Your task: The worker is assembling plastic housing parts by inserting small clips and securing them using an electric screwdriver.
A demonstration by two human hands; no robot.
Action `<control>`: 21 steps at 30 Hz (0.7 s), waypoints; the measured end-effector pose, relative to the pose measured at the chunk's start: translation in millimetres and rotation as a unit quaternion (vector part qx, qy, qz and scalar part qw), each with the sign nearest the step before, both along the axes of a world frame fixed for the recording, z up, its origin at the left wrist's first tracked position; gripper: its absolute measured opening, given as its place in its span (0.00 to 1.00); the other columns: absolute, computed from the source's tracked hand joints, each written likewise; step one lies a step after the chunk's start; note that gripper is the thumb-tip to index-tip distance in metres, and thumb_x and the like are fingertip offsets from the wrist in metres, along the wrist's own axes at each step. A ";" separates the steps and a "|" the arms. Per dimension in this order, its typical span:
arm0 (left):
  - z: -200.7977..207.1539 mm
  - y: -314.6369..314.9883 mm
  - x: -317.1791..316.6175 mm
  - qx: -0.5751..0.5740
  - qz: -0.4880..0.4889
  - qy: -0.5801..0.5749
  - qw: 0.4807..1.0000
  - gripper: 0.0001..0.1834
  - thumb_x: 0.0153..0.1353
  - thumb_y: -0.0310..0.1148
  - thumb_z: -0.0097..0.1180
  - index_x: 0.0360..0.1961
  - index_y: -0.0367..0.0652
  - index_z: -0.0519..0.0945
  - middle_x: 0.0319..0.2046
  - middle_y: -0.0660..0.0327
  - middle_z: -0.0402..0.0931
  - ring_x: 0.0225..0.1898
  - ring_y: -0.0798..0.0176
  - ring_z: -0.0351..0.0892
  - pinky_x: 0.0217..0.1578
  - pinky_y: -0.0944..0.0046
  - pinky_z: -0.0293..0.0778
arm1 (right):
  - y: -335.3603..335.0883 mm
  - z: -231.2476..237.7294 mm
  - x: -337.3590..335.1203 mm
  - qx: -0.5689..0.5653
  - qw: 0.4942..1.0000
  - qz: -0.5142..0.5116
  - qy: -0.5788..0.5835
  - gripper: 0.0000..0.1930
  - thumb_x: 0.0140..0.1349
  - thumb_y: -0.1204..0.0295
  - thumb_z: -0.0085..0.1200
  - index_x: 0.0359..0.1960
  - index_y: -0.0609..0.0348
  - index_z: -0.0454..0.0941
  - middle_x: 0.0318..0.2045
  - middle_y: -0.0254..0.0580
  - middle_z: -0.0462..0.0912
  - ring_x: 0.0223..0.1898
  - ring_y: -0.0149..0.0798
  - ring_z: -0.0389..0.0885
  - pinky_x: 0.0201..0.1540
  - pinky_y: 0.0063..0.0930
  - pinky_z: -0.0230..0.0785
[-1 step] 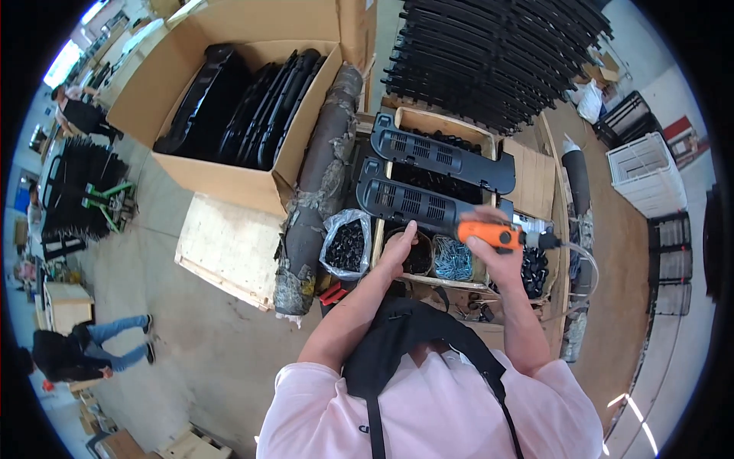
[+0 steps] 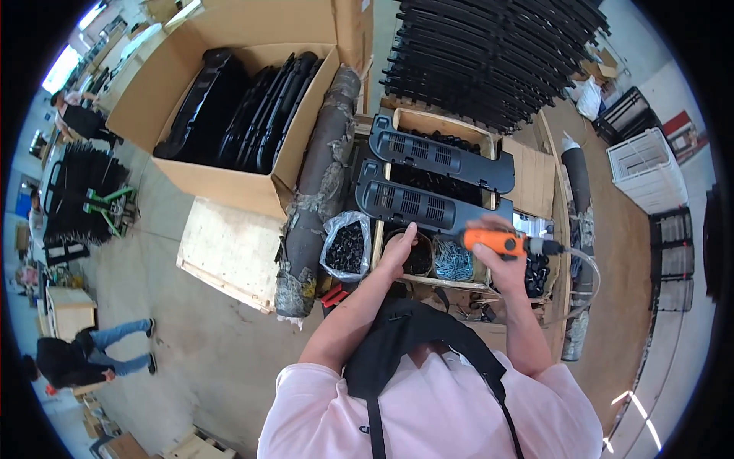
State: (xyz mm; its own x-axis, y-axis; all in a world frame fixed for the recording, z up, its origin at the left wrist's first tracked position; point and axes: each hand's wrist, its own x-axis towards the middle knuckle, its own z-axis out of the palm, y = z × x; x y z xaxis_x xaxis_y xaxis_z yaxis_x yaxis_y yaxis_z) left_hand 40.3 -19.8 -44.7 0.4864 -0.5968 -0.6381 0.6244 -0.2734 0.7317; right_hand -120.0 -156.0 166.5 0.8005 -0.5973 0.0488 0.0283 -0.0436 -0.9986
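My right hand is closed around an orange power screwdriver, held sideways over the right end of the nearer black plastic panel. A clear hose curves away from the tool's black end. My left hand is at that panel's front edge, beside a round tub of small dark pieces. Its thumb points up against the edge; the other fingers are mostly hidden. A second black slotted panel lies just behind, across the same wooden bin frame. Blue-silver fasteners fill a compartment between my hands.
A plastic bag of black parts sits left of the bins. Beyond it are a worn padded roll and a cardboard box of black panels. Stacked black parts rise at the back. A person is on the left.
My right hand and the screwdriver have shifted slightly right and toward me. My left hand and the panels are almost unchanged.
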 end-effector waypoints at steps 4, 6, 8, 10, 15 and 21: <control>8.1 -4.3 1.0 0.040 -0.012 0.006 0.999 0.43 0.68 0.67 0.55 0.65 0.37 0.74 0.58 0.55 0.78 0.62 0.50 0.71 0.69 0.51 0.59 | -2.1 -36.7 -87.8 0.079 0.989 -0.126 0.020 0.30 0.57 0.79 0.64 0.64 0.65 0.71 0.54 0.53 0.84 0.56 0.45 0.83 0.64 0.42 0.73; 7.6 -3.9 1.4 0.029 -0.006 0.020 0.999 0.42 0.68 0.66 0.56 0.65 0.38 0.73 0.58 0.55 0.77 0.63 0.50 0.71 0.68 0.49 0.60 | 8.7 -55.5 -130.5 0.166 0.967 -0.191 0.000 0.28 0.60 0.77 0.62 0.64 0.62 0.71 0.54 0.53 0.84 0.55 0.47 0.83 0.64 0.45 0.73; 3.2 -5.2 3.5 -0.005 0.027 0.051 0.998 0.35 0.69 0.59 0.59 0.63 0.41 0.73 0.56 0.55 0.78 0.62 0.51 0.74 0.65 0.48 0.68 | 22.3 -73.5 -169.4 0.244 0.939 -0.241 -0.010 0.28 0.62 0.74 0.61 0.65 0.59 0.71 0.55 0.51 0.84 0.55 0.47 0.83 0.63 0.45 0.73; 11.2 -13.1 1.9 -0.038 0.039 0.077 0.996 0.31 0.70 0.56 0.59 0.61 0.41 0.74 0.54 0.55 0.79 0.60 0.52 0.76 0.62 0.49 0.70 | 31.2 -101.0 -208.4 0.319 0.901 -0.294 -0.020 0.27 0.63 0.70 0.61 0.65 0.57 0.71 0.55 0.49 0.83 0.55 0.46 0.83 0.62 0.45 0.73; 6.8 -24.9 3.0 -0.182 0.087 0.180 0.963 0.18 0.75 0.45 0.56 0.54 0.43 0.78 0.49 0.57 0.82 0.54 0.55 0.80 0.56 0.52 0.78 | 53.1 -175.0 -228.6 0.477 0.803 -0.358 0.021 0.24 0.66 0.62 0.59 0.62 0.51 0.71 0.52 0.40 0.83 0.54 0.43 0.82 0.60 0.48 0.75; 18.2 -41.3 -20.4 -0.201 0.122 0.199 0.951 0.14 0.76 0.40 0.55 0.51 0.41 0.80 0.46 0.58 0.82 0.48 0.58 0.82 0.50 0.57 0.83 | 60.5 -299.8 -226.0 0.547 0.747 -0.374 0.051 0.15 0.70 0.58 0.56 0.50 0.54 0.76 0.44 0.42 0.82 0.48 0.43 0.83 0.56 0.46 0.80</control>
State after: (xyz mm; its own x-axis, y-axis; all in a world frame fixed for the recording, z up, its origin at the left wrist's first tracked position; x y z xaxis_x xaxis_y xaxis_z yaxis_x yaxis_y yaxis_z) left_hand 19.9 -61.1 -26.5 0.4093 -0.7313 -0.5455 0.8830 0.1670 0.4387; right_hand -346.0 -95.6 -133.3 0.1894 -0.5161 -0.8353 0.3253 0.8356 -0.4426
